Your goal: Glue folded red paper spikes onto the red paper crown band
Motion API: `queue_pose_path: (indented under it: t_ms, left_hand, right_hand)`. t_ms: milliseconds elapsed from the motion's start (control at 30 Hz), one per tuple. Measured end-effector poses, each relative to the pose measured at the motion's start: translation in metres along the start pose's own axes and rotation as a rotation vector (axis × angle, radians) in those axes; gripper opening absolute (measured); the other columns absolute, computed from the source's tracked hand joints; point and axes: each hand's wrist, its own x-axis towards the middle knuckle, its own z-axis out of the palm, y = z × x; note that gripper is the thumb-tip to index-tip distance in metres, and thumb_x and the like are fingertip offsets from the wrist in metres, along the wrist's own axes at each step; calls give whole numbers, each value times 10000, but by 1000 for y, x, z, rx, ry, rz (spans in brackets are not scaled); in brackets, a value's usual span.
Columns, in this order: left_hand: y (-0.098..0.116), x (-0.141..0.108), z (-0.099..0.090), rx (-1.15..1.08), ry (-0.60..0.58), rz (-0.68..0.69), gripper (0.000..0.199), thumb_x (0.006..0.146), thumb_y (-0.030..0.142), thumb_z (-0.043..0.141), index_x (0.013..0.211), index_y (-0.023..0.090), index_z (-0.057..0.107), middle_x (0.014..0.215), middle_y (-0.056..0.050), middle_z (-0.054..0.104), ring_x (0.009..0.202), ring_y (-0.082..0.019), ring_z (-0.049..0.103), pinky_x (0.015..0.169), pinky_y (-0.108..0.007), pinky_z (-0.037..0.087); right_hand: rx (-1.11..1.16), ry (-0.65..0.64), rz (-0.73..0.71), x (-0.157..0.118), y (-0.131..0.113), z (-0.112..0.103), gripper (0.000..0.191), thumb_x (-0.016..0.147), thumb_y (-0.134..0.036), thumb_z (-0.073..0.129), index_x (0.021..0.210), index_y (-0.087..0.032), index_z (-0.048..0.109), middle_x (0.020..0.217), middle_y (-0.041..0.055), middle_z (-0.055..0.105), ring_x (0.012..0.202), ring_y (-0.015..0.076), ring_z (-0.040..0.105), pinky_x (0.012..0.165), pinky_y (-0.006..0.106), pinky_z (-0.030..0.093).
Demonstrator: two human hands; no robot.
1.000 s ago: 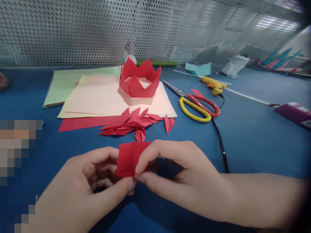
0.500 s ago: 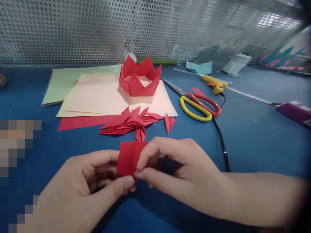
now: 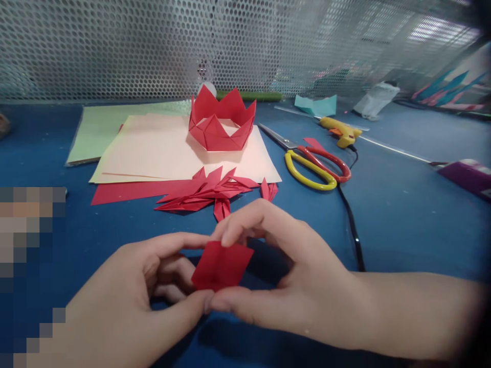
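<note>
A small creased piece of red paper (image 3: 224, 266) is held up between my two hands, low above the blue table. My left hand (image 3: 153, 291) grips its left side, thumb at the lower edge and index finger at the upper left. From the right, my right hand (image 3: 291, 271) pinches it, with fingers over the top edge and the thumb along the bottom. Just beyond lies a pile of folded red paper pieces (image 3: 210, 189), partly covered by my right fingers. Behind that stands a red paper crown-shaped ring (image 3: 222, 135) with pointed tips.
The ring rests on cream paper sheets (image 3: 153, 148), beside green sheets (image 3: 92, 133) and over a red sheet (image 3: 134, 193). Right of them lie scissors (image 3: 310, 171), a yellow glue gun (image 3: 341, 132) with a black cord (image 3: 351, 225), and a purple object (image 3: 466, 176). A perforated metal panel (image 3: 134, 51) stands behind.
The red paper has tilted and turned in my fingers. My right fingers have moved up to its top edge, and my left index finger now reaches its upper left.
</note>
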Motion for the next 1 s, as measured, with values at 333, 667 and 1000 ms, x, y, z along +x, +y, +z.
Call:
queue_pose_path:
  t_ms: [333, 667, 1000]
  left_hand:
    - [-12, 5, -4, 197, -101, 426, 169, 560, 170, 591, 701, 264, 598, 511, 86, 593, 425, -92, 557, 392, -137, 433]
    - [5, -3, 1, -39, 99, 39, 191, 610, 342, 672, 767, 246, 620, 496, 72, 627, 464, -73, 567, 483, -128, 452]
    - [1, -1, -4, 52, 47, 124, 162, 654, 332, 669, 787, 258, 613, 507, 63, 637, 469, -99, 602, 479, -144, 490]
  right_hand:
    - [154, -188, -4, -3, -2, 2, 386, 820, -80, 615, 1180, -191, 533, 976, 0, 678, 862, 70, 649, 772, 149, 528]
    - [368, -97, 448, 4, 3, 0, 163, 797, -170, 627, 946, -184, 693, 785, -13, 710, 712, 89, 676, 655, 164, 548]
    - [320, -79, 438, 4, 2, -1, 110, 737, -226, 728, 814, -161, 683, 729, -15, 697, 666, 93, 656, 603, 162, 524]
